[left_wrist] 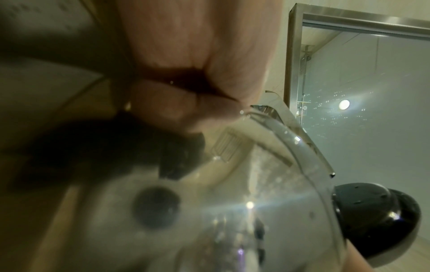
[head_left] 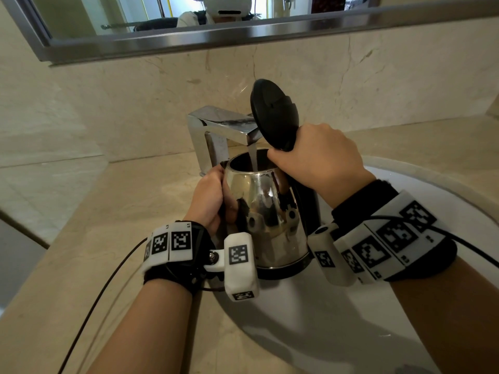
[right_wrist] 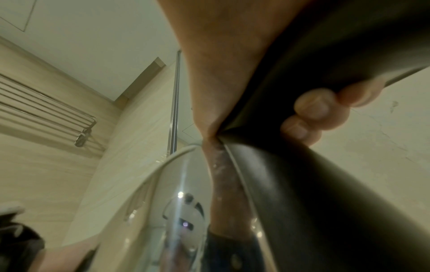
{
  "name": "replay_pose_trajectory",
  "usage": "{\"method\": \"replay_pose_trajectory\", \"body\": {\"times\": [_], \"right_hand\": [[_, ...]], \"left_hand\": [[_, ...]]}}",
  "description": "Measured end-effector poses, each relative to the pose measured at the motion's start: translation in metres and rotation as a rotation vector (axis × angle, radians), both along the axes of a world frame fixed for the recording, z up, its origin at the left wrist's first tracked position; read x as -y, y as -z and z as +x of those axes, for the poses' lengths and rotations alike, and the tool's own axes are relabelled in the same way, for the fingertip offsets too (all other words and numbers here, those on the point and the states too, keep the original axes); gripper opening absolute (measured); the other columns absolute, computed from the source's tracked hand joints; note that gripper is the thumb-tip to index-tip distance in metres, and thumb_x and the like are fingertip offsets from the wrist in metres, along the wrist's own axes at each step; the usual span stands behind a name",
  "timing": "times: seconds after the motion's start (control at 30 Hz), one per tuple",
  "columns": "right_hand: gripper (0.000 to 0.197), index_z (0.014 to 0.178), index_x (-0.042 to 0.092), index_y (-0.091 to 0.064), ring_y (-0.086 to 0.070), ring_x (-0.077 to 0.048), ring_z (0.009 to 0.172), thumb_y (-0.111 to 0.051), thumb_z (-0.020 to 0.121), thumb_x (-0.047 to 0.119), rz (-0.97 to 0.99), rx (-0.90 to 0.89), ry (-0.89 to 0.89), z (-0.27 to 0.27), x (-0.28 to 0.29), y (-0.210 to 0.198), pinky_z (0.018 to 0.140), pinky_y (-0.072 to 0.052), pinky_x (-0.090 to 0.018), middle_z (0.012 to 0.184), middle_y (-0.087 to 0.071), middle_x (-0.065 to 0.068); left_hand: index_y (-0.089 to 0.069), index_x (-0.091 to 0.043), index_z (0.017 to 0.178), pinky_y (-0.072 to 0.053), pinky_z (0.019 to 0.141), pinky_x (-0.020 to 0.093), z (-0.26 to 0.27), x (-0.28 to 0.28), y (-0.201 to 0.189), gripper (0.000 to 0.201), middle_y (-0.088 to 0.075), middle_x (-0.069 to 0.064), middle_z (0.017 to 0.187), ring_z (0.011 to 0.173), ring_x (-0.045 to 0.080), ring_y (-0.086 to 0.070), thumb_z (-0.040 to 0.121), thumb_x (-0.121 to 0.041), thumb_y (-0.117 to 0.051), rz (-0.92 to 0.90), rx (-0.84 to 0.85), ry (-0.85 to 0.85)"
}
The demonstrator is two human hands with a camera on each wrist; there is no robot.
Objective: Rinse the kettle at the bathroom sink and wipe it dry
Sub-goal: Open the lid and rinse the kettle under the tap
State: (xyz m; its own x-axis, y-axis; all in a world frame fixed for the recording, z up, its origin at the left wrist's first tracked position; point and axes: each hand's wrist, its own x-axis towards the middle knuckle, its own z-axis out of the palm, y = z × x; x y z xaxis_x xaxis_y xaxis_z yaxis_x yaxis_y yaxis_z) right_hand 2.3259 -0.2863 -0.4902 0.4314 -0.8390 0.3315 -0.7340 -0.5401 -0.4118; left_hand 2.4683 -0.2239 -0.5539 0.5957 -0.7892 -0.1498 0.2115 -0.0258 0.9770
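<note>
I hold the kettle (head_left: 270, 211) over the sink (head_left: 432, 190), under the faucet (head_left: 216, 125), my left hand (head_left: 210, 198) on its left, my right hand (head_left: 321, 160) on its handle (head_left: 305, 195), the mirror (head_left: 189, 20) behind.

Kettle (head_left: 266, 211) shiny silver steel, black lid (head_left: 272, 112), black handle (right_wrist: 314, 174), black base. Tap (head_left: 224, 125) chrome. Sink (head_left: 337, 319) white. Counter (head_left: 121, 238) and wall beige marble, veined. Wrist bands (head_left: 172, 244) white with black square-code markers.

- We see a steel-framed wall mirror (head_left: 167, 41) above the beige marble wall.
- We see a chrome bar towel rack (right_wrist: 46, 112) mounted high.
</note>
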Motion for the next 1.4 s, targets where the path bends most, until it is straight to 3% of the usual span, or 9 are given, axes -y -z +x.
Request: {"method": "replay_pose_trajectory", "body": {"times": [0.13,0.27,0.4,0.47,0.6,0.77,1.1,1.23,1.4], "right_hand": [[0.030,0.075,0.018,-0.053,-0.042,-0.010,0.054,-0.055,0.084,0.047,0.013,-0.003,0.002,0.0000,-0.0002,-0.0007,0.048,-0.029,-0.022,0.061,-0.046,0.005],[0.030,0.076,0.018,-0.052,-0.041,-0.009,0.054,-0.055,0.084,0.047,0.020,-0.006,0.003,0.0001,0.0004,-0.0006,0.047,-0.028,-0.021,0.061,-0.045,0.005],[0.030,0.075,0.018,-0.051,-0.040,-0.008,0.053,-0.055,0.085,0.046,0.022,-0.007,0.005,0.0000,0.0004,-0.0005,0.048,-0.028,-0.022,0.060,-0.045,0.004],[0.030,0.076,0.018,-0.052,-0.041,-0.008,0.053,-0.055,0.085,0.046,0.021,-0.011,0.004,0.0000,0.0004,-0.0003,0.048,-0.028,-0.021,0.060,-0.046,0.004],[0.030,0.076,0.018,-0.052,-0.040,-0.007,0.053,-0.054,0.085,0.047,0.015,-0.011,0.005,0.0001,0.0010,0.0005,0.047,-0.027,-0.021,0.060,-0.045,0.004],[0.029,0.070,0.019,-0.049,-0.040,-0.006,0.053,-0.055,0.085,0.044,0.018,-0.004,0.002,-0.0011,0.0010,0.0005,0.046,-0.026,-0.021,0.060,-0.045,0.005],[0.028,0.071,0.019,-0.051,-0.043,-0.009,0.055,-0.055,0.084,0.044,0.055,0.008,-0.005,-0.0017,0.0024,0.0015,0.049,-0.030,-0.023,0.061,-0.047,0.004],[0.028,0.071,0.019,-0.051,-0.045,-0.014,0.058,-0.055,0.083,0.044,0.061,0.002,0.002,-0.0018,0.0014,0.0005,0.054,-0.033,-0.026,0.061,-0.047,0.004],[0.029,0.069,0.020,-0.051,-0.042,-0.008,0.054,-0.056,0.083,0.044,0.065,0.009,0.004,-0.0020,0.0030,0.0016,0.048,-0.029,-0.022,0.061,-0.048,0.004]], "left_hand": [[-0.059,-0.016,0.090,-0.041,0.037,0.013,0.0002,0.0008,-0.0001,0.026,-0.060,0.001,0.069,0.061,0.012,-0.057,0.099,-0.025,-0.036,-0.002,0.005,-0.014],[-0.061,-0.016,0.091,-0.047,0.054,0.024,0.0008,0.0025,0.0011,0.027,-0.064,0.004,0.078,0.071,0.015,-0.061,0.099,-0.025,-0.036,0.008,0.003,-0.004],[-0.062,-0.014,0.100,-0.048,0.061,0.027,0.0008,0.0030,0.0020,0.030,-0.065,0.007,0.086,0.080,0.019,-0.062,0.099,-0.025,-0.035,0.010,0.001,0.002],[-0.062,-0.014,0.103,-0.048,0.060,0.026,0.0011,0.0031,0.0021,0.030,-0.065,0.007,0.087,0.080,0.018,-0.062,0.099,-0.024,-0.035,0.017,0.014,-0.002],[-0.062,-0.016,0.092,-0.048,0.054,0.023,0.0009,0.0028,0.0014,0.030,-0.064,0.006,0.080,0.072,0.016,-0.061,0.099,-0.024,-0.034,0.022,0.021,-0.008],[-0.058,-0.016,0.085,-0.038,0.035,0.012,-0.0008,0.0001,-0.0006,0.029,-0.057,0.001,0.063,0.053,0.012,-0.054,0.100,-0.027,-0.035,0.023,-0.005,-0.012],[-0.055,-0.016,0.076,-0.035,0.032,0.011,0.0005,0.0011,0.0001,0.033,-0.052,0.002,0.059,0.052,0.014,-0.049,0.099,-0.028,-0.035,0.056,-0.020,-0.005],[-0.060,-0.014,0.091,-0.044,0.045,0.020,0.0014,0.0037,0.0025,0.030,-0.061,0.005,0.075,0.066,0.016,-0.058,0.099,-0.027,-0.035,0.044,-0.006,-0.015],[-0.061,-0.015,0.091,-0.044,0.040,0.015,-0.0004,0.0020,0.0017,0.030,-0.062,0.004,0.076,0.068,0.015,-0.059,0.099,-0.028,-0.034,0.025,-0.001,-0.013]]}}
